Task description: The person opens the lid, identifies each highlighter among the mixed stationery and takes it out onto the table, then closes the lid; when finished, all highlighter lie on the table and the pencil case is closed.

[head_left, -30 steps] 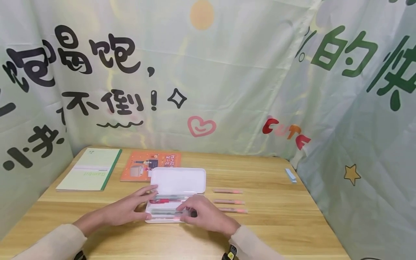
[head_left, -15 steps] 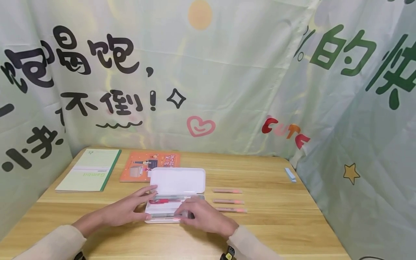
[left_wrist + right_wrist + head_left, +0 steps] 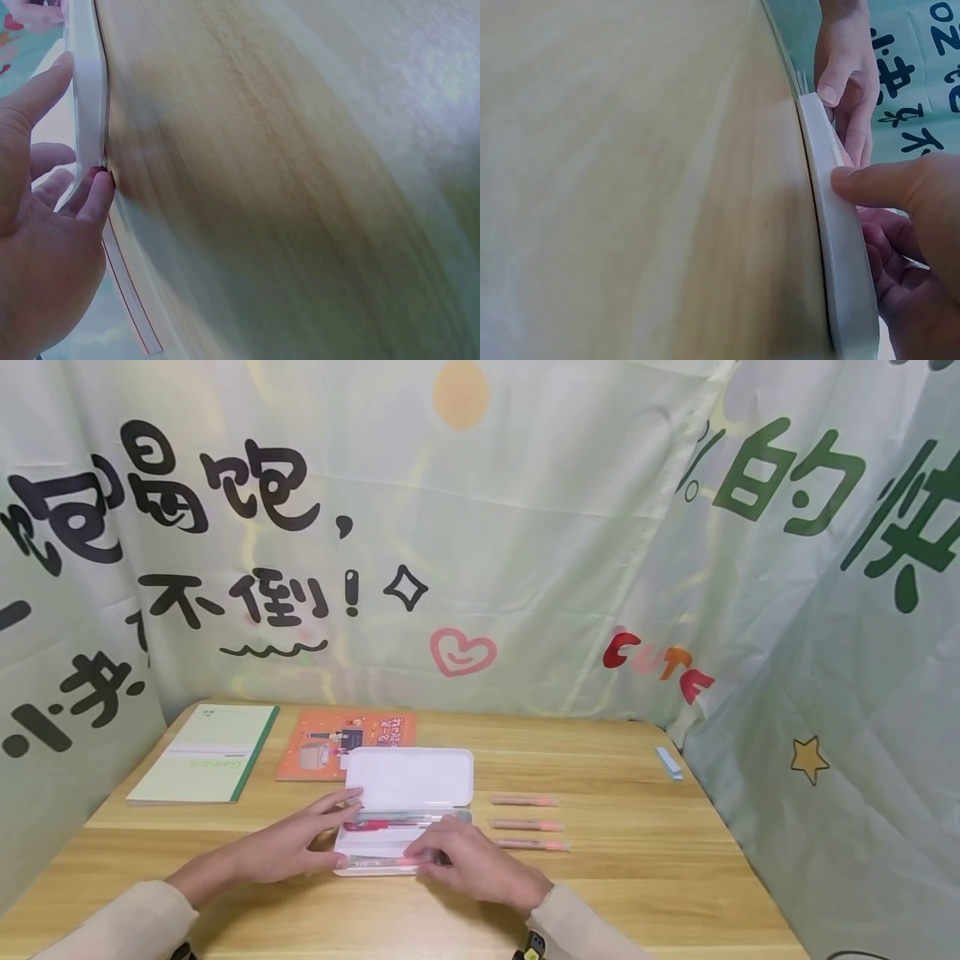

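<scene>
A white pencil case lies unfolded on the table, its lid tipped back. My left hand holds its left end, thumb at the front corner, a fingertip near the hinge. Inside, a clear pen lies along the front wall. My right hand pinches the right, dark-tipped end of this pen; its fingers hide part of it. In the right wrist view that thumb touches the case's front wall. A red pen and a grey pen lie by the hinge.
Three pinkish pens lie in a column right of the case. Behind are an orange booklet and a pale green notebook. A small light-blue item is near the table's right edge. Printed curtains enclose the table.
My right hand has brought the clear pen down toward the front wall of the case, beside the pen there. My left hand has stayed at the case's left end.
</scene>
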`<state>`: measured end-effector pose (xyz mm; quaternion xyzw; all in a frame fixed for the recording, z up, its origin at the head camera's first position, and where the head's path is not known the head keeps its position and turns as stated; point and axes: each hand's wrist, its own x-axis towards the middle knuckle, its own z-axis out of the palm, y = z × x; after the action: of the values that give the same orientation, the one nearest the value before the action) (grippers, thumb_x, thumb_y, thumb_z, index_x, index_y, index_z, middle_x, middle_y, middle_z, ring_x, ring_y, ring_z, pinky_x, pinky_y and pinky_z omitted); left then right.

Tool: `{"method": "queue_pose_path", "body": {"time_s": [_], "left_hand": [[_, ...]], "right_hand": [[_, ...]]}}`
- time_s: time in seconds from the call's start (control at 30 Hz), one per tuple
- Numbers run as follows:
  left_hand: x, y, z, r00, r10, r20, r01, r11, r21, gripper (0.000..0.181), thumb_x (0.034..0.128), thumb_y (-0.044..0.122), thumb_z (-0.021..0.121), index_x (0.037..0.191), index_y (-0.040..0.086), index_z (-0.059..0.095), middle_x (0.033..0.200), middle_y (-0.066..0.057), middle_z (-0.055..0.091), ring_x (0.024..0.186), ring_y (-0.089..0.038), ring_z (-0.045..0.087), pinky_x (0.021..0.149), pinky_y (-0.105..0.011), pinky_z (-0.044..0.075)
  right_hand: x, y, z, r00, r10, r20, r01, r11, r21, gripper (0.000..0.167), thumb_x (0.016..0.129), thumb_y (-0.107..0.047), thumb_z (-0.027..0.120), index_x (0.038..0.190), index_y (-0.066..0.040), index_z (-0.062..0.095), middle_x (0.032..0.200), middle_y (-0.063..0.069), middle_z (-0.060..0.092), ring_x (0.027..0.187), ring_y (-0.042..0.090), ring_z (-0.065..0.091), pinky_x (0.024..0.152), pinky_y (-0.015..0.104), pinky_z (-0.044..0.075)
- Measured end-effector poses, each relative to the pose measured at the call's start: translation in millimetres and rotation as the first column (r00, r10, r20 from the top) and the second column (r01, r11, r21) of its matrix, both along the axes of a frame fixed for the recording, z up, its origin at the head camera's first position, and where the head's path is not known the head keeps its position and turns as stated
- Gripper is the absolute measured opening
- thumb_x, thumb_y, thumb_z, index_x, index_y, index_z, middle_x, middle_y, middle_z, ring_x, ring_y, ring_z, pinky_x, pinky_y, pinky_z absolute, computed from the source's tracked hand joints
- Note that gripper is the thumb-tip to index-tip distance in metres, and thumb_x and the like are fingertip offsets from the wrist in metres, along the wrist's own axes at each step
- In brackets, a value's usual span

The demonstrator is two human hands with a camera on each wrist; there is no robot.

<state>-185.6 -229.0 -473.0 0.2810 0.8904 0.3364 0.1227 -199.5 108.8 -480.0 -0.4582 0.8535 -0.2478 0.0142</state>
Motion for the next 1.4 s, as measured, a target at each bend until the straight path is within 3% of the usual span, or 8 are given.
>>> {"method": "queue_pose_path", "body": {"time_s": [0.2,0.4,0.57,0.83,0.93,1.07,1.27,1.4], "left_hand": [[-1.0,0.8,-0.7,1.000,0.001,-0.013,-0.001,1.000,0.003,0.084,0.1033,0.053,0.071,0.168,0.009,0.041,0.181,-0.010,0.024,0.162,-0.046,0.029,0.126,-0.032,0.037],[-1.2,1.7,-2.0,1.000,-0.007,-0.010,0.007,1.000,-0.002,0.084,0.1036,0.055,0.070,0.169,0.010,0.041,0.181,-0.010,0.023,0.163,-0.046,0.027,0.128,-0.035,0.036],[-0.8,1.4,-2.1,1.000,-0.004,-0.015,0.004,1.000,-0.001,0.086,0.1028,0.055,0.071,0.168,0.009,0.041,0.181,-0.011,0.024,0.163,-0.046,0.028,0.127,-0.033,0.036],[-0.9,0.3,-2.5,1.000,-0.001,-0.006,0.001,1.000,-0.008,0.087,0.1026,0.057,0.070,0.169,0.010,0.040,0.181,-0.010,0.023,0.163,-0.046,0.028,0.127,-0.028,0.034],[-1.0,0.4,-2.3,1.000,0.001,-0.006,-0.001,1.000,-0.011,0.087,0.1025,0.057,0.070,0.169,0.010,0.041,0.181,-0.010,0.024,0.163,-0.046,0.028,0.127,-0.030,0.035],[-1.2,0.1,-1.9,1.000,0.006,-0.007,-0.006,1.000,-0.016,0.087,0.1022,0.058,0.070,0.169,0.011,0.041,0.181,-0.010,0.024,0.162,-0.046,0.029,0.127,-0.033,0.037],[-1.8,-0.7,-2.8,1.000,0.002,-0.009,-0.002,1.000,-0.020,0.087,0.1019,0.059,0.070,0.169,0.012,0.041,0.181,-0.010,0.024,0.162,-0.045,0.029,0.126,-0.031,0.037],[-1.9,-0.9,-3.3,1.000,0.002,-0.010,-0.002,1.000,-0.018,0.088,0.1017,0.059,0.070,0.169,0.012,0.040,0.181,-0.010,0.024,0.162,-0.045,0.029,0.126,-0.030,0.037]], "right_hand": [[-4.2,4.5,4.8,0.994,-0.038,0.105,0.051,0.990,-0.132,0.011,0.104,-0.018,0.077,0.115,-0.018,0.080,0.101,-0.008,0.073,0.082,-0.007,0.054,0.075,0.014,0.051],[-14.8,25.9,18.7,0.983,-0.101,0.154,0.134,0.965,-0.225,0.012,0.104,-0.017,0.076,0.115,-0.019,0.079,0.111,-0.006,0.076,0.093,0.003,0.062,0.083,0.027,0.058],[-26.3,58.4,29.9,0.954,-0.216,0.206,0.272,0.914,-0.303,0.012,0.103,-0.017,0.076,0.114,-0.019,0.081,0.117,-0.006,0.078,0.107,0.009,0.067,0.091,0.033,0.057],[-43.4,133.6,38.5,0.910,-0.360,0.204,0.413,0.828,-0.380,0.014,0.105,-0.014,0.073,0.117,-0.010,0.080,0.117,0.007,0.079,0.102,0.009,0.068,0.090,0.032,0.058],[-45.2,164.1,37.9,0.882,-0.415,0.223,0.470,0.793,-0.387,0.019,0.107,-0.014,0.071,0.120,-0.003,0.078,0.118,0.012,0.079,0.103,0.007,0.068,0.090,0.027,0.057],[-45.1,200.5,36.2,0.827,-0.494,0.270,0.562,0.742,-0.364,0.024,0.108,-0.017,0.071,0.124,0.000,0.076,0.118,0.014,0.078,0.100,0.005,0.069,0.087,0.022,0.055],[-43.7,245.8,29.6,0.747,-0.574,0.335,0.661,0.694,-0.285,0.031,0.110,-0.023,0.069,0.131,0.000,0.074,0.121,0.013,0.075,0.100,0.002,0.065,0.085,0.020,0.055],[-43.4,268.1,21.0,0.705,-0.597,0.382,0.700,0.673,-0.240,0.037,0.110,-0.028,0.068,0.135,0.000,0.072,0.125,0.011,0.074,0.104,-0.001,0.063,0.088,0.021,0.056]]}}
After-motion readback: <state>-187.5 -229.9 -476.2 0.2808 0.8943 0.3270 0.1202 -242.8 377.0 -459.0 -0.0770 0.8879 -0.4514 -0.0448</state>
